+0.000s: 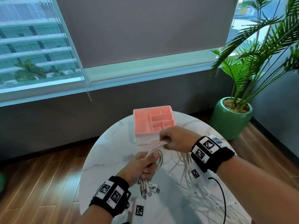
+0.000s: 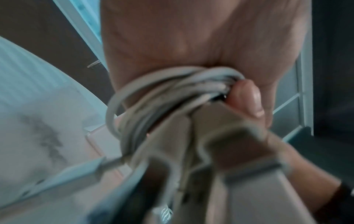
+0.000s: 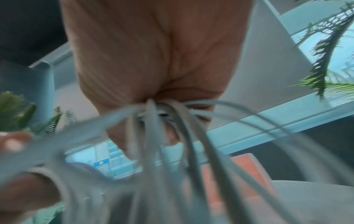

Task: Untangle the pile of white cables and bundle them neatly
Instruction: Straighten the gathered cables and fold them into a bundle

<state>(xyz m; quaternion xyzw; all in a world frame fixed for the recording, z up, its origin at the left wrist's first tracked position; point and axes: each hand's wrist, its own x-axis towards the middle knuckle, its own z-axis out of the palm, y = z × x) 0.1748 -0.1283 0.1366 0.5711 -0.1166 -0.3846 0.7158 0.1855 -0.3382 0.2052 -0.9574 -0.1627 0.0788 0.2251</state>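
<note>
Head view, left hand: nearest the camera, the left hand (image 1: 142, 165) is clamped around a gathered hank of white cables (image 1: 154, 153), their plug ends (image 1: 148, 189) hanging below the fist over the bench (image 1: 113, 143).
Head view, right hand: the right hand (image 1: 175, 139) pinches the same strands a little farther along, so a short stretch runs between the two fists, apparently held taut to line the strands up for bundling.
Head view, loose cables: the rest of the cables trail in a slack tangle (image 1: 191, 178) on the marble top beneath the right wrist, not yet gathered.
Head view, surroundings: a pink compartment tray (image 1: 145, 122) stands at the far edge of the bench, just behind the right hand; a potted palm (image 1: 233, 117) stands on the floor beyond.
Left wrist view: fingers curl tightly round several looped strands (image 2: 172, 84), the thumb (image 2: 247, 98) pressing them against the palm; blurred connectors fill the foreground.
Right wrist view: the palm closes on a fan of cables (image 3: 162, 115) that spread out toward the lens, blurred.
Progress: judged partway, one hank collected and much still loose.
</note>
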